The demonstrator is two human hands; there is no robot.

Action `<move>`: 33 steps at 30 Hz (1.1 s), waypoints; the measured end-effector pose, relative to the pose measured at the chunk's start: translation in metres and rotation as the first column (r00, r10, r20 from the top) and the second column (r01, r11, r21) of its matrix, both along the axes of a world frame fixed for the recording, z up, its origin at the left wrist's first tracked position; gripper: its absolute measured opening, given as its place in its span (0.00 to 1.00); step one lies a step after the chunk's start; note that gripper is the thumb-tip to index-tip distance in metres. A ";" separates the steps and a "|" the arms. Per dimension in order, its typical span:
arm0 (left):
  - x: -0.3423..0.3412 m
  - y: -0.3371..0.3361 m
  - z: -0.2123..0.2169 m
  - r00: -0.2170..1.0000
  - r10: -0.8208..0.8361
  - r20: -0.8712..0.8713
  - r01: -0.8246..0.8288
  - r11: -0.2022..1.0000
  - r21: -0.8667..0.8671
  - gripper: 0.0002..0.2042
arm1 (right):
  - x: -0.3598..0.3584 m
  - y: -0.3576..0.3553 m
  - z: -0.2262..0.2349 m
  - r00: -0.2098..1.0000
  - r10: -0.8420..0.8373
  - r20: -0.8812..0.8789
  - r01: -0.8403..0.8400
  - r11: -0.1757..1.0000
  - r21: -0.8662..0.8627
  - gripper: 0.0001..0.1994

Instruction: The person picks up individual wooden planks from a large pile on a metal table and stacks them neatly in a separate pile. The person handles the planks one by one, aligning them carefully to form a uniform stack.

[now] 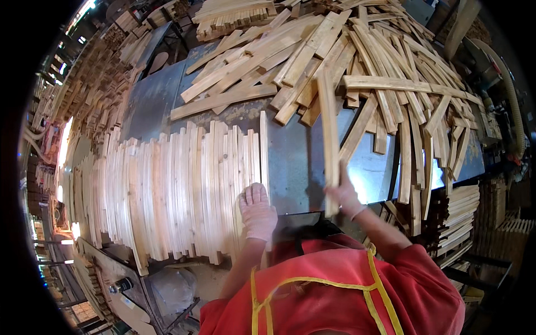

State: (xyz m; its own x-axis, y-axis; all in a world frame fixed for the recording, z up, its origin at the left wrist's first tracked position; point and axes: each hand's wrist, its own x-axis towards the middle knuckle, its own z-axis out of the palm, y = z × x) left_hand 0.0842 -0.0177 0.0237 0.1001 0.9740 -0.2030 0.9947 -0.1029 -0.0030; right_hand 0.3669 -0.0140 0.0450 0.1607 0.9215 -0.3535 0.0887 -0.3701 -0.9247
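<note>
My left hand (258, 213), in a pale glove, lies with its fingers flat on the right end of a row of wooden strips (192, 184). The strips stand closely side by side, running away from me. One longer strip (264, 148) at the row's right end rises past the others, just beside my fingertips. In my right hand (345, 196), also gloved, is the near end of a wooden slat (328, 125). It points away from me, over the metal tabletop (296, 162), and is slightly blurred.
A jumbled heap of slats (385, 67) covers the table's far and right parts, several overhanging the near edge. Stacked strips (460, 218) stand at the right below the table. More stacked wood (89, 95) lines the left. A ribbed hose (511, 100) hangs at far right.
</note>
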 end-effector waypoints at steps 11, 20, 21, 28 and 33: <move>0.041 0.021 0.016 0.990 0.005 0.139 -0.002 1.000 -0.019 0.50 | -0.010 0.041 -0.056 0.387 0.873 0.297 -0.920 0.388 0.059 0.29; 0.076 0.037 -0.005 0.979 0.197 0.058 -0.202 0.976 0.080 0.43 | 0.201 0.268 0.033 -0.007 0.400 0.916 -0.585 0.742 -0.329 0.37; 0.077 0.039 -0.001 0.975 0.213 0.057 -0.216 0.975 0.058 0.44 | 0.204 0.267 0.027 -0.009 0.433 0.901 -0.617 0.707 -0.346 0.34; 0.052 -0.015 -0.028 0.976 0.213 0.041 -0.215 0.928 0.304 0.36 | 0.187 0.139 -0.012 0.716 0.592 0.370 -0.616 0.785 -0.064 0.43; 0.048 0.005 0.006 0.987 0.145 -0.076 -0.136 0.984 0.113 0.35 | 0.110 0.061 -0.038 0.887 0.366 -0.281 -0.410 0.904 -0.118 0.41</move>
